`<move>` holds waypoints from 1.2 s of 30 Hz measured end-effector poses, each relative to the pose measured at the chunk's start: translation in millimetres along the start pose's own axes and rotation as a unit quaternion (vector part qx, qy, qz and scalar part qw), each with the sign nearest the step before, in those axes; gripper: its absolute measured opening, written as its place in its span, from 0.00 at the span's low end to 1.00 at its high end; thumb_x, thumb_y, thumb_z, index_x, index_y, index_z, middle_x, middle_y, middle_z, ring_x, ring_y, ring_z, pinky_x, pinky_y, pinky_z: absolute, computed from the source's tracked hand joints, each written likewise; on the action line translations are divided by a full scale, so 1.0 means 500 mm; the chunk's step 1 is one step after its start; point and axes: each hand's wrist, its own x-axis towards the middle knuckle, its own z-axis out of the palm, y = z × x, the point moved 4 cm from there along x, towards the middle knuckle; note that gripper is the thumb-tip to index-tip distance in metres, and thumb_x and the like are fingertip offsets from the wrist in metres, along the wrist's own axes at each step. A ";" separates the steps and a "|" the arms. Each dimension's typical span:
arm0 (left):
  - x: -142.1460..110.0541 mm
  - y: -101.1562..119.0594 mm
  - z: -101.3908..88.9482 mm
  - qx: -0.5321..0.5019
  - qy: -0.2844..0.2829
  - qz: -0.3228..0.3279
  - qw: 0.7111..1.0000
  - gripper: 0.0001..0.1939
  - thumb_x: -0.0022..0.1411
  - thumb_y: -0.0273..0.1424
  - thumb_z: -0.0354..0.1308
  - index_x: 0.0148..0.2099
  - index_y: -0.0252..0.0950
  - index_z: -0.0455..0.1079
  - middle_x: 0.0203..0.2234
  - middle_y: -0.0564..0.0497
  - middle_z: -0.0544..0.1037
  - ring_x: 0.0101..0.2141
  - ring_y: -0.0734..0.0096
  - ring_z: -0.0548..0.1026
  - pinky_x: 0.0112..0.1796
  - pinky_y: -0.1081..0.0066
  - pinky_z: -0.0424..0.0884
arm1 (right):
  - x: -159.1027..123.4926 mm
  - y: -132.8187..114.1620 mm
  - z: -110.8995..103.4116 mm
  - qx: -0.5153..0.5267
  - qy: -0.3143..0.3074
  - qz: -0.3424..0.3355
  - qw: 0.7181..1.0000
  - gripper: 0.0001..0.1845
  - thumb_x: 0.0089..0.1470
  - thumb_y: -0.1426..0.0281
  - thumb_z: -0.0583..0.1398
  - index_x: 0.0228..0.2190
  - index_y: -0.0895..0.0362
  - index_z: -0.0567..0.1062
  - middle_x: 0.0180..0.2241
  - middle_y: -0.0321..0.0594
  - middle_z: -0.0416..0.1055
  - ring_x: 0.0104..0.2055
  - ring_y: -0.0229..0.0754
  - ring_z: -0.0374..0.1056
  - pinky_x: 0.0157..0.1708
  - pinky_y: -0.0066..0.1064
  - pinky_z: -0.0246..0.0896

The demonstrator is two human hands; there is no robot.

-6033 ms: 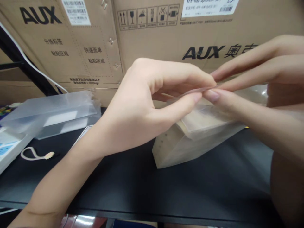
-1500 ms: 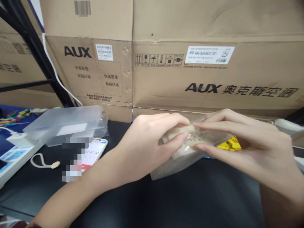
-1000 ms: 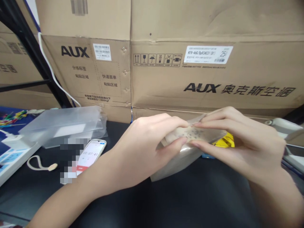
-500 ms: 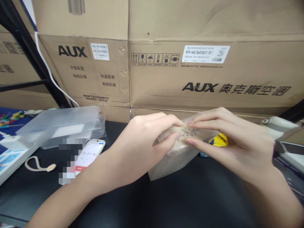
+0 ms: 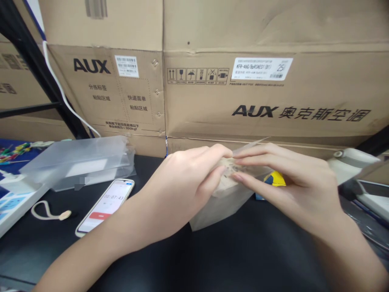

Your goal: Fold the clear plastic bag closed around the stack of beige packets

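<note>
While it sits on the black worktop (image 5: 249, 259), the see-through plastic box (image 5: 223, 200) looks light, thin and bendy. Left hand (image 5: 182, 182) and right hand (image 5: 291, 186) each close a pinching grip on its top flap. Cardboard cartons (image 5: 243, 97) stand behind.

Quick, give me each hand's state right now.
Left hand: closed, pinching the clear plastic box at its top.
Right hand: closed, pinching the same box top.

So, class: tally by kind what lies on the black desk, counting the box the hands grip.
Frosted plastic boxes: 2, one gripped by left hand and right hand, one lying flat
Phone: 1
Looped cord: 1
Total: 4
</note>
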 end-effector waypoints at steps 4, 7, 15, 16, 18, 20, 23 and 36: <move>-0.001 0.000 0.000 0.004 0.009 0.011 1.000 0.09 0.67 0.28 0.49 0.45 0.39 0.70 0.38 0.55 0.79 0.36 0.76 0.76 0.39 0.76 0.69 | 0.002 0.000 0.001 0.003 -0.001 0.000 1.000 0.09 0.51 0.71 0.65 0.37 0.51 0.76 0.36 0.38 0.76 0.40 0.43 0.73 0.37 0.36 0.70; 0.001 -0.001 -0.001 -0.011 0.009 0.010 1.000 0.09 0.67 0.27 0.50 0.44 0.40 0.70 0.37 0.56 0.79 0.36 0.77 0.76 0.38 0.77 0.69 | 0.003 0.000 0.002 -0.001 0.011 -0.002 1.000 0.09 0.50 0.70 0.65 0.37 0.50 0.76 0.36 0.38 0.76 0.39 0.43 0.73 0.37 0.36 0.70; 0.006 -0.001 -0.006 -0.064 0.007 -0.013 0.998 0.07 0.64 0.32 0.55 0.41 0.38 0.73 0.33 0.57 0.79 0.33 0.78 0.75 0.36 0.77 0.69 | -0.007 0.005 -0.010 -0.067 0.080 0.043 0.994 0.14 0.46 0.67 0.68 0.38 0.49 0.76 0.41 0.41 0.72 0.43 0.49 0.71 0.43 0.43 0.69; 0.007 0.000 -0.006 -0.069 0.005 -0.006 0.998 0.07 0.64 0.32 0.55 0.42 0.38 0.73 0.34 0.57 0.79 0.34 0.78 0.75 0.37 0.77 0.69 | -0.007 0.006 -0.011 -0.068 0.085 0.042 0.993 0.15 0.45 0.66 0.68 0.38 0.49 0.76 0.43 0.42 0.72 0.44 0.50 0.71 0.45 0.45 0.68; 0.007 0.002 -0.007 -0.080 0.001 0.009 0.997 0.07 0.63 0.30 0.56 0.42 0.36 0.74 0.36 0.56 0.80 0.36 0.78 0.76 0.40 0.77 0.69 | -0.006 0.006 -0.009 -0.054 0.081 0.030 0.995 0.15 0.45 0.67 0.68 0.38 0.49 0.76 0.45 0.41 0.73 0.46 0.51 0.71 0.47 0.45 0.67; 0.008 0.003 -0.007 -0.090 0.003 0.017 0.996 0.07 0.62 0.27 0.57 0.41 0.35 0.74 0.37 0.56 0.80 0.38 0.78 0.76 0.42 0.78 0.69 | -0.004 0.004 -0.003 -0.022 0.067 0.014 0.997 0.13 0.47 0.69 0.67 0.37 0.50 0.77 0.44 0.40 0.75 0.45 0.49 0.72 0.46 0.43 0.68; 0.009 0.004 -0.006 -0.103 0.006 0.008 0.995 0.09 0.59 0.22 0.57 0.40 0.35 0.75 0.37 0.56 0.80 0.37 0.78 0.76 0.42 0.79 0.70 | -0.001 -0.004 0.003 0.033 0.046 0.006 0.998 0.10 0.48 0.73 0.66 0.35 0.51 0.78 0.38 0.38 0.77 0.42 0.45 0.74 0.41 0.36 0.71; 0.006 0.009 -0.001 -0.096 0.045 -0.018 0.994 0.09 0.56 0.20 0.57 0.36 0.36 0.75 0.30 0.58 0.81 0.31 0.78 0.77 0.36 0.78 0.71 | -0.011 -0.030 -0.002 0.022 0.022 -0.017 0.999 0.12 0.49 0.79 0.64 0.35 0.52 0.76 0.36 0.37 0.76 0.37 0.40 0.74 0.35 0.29 0.71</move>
